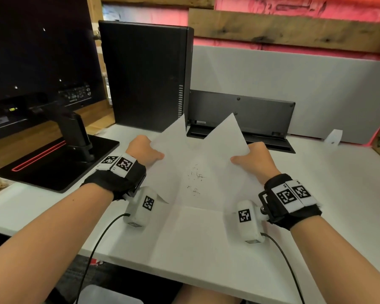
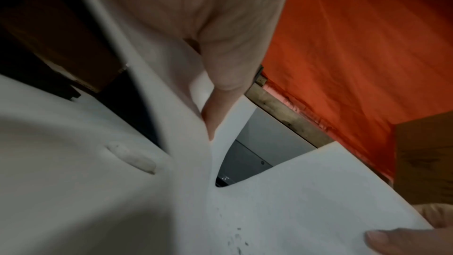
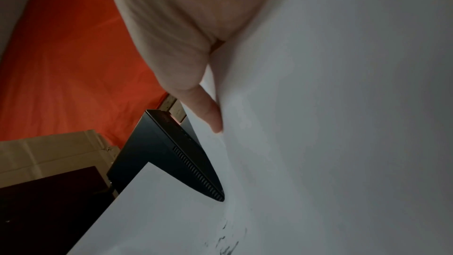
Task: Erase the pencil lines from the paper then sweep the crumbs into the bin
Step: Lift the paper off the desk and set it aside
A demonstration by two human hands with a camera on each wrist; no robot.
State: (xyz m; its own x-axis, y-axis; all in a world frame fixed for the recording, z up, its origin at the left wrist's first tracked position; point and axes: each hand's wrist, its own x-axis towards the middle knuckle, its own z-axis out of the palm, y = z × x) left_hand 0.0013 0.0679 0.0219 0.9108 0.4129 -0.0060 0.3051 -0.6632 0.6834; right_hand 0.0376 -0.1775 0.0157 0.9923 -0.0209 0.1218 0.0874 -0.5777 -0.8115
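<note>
Both hands pinch the paper [image 1: 198, 172] by its side edges: my left hand [image 1: 144, 150] has the left edge between thumb and fingers, my right hand [image 1: 256, 160] the right edge the same way. I hold the sheet bowed into a trough above the white bench [image 1: 338, 183], near its front edge. The trough's long axis runs away from me, its two far corners pointing up toward the black computer tower [image 1: 145, 73]. Dark eraser crumbs [image 1: 195, 178] lie gathered along the fold's low middle. An eraser [image 2: 132, 157] rests on the bench left of the sheet.
</note>
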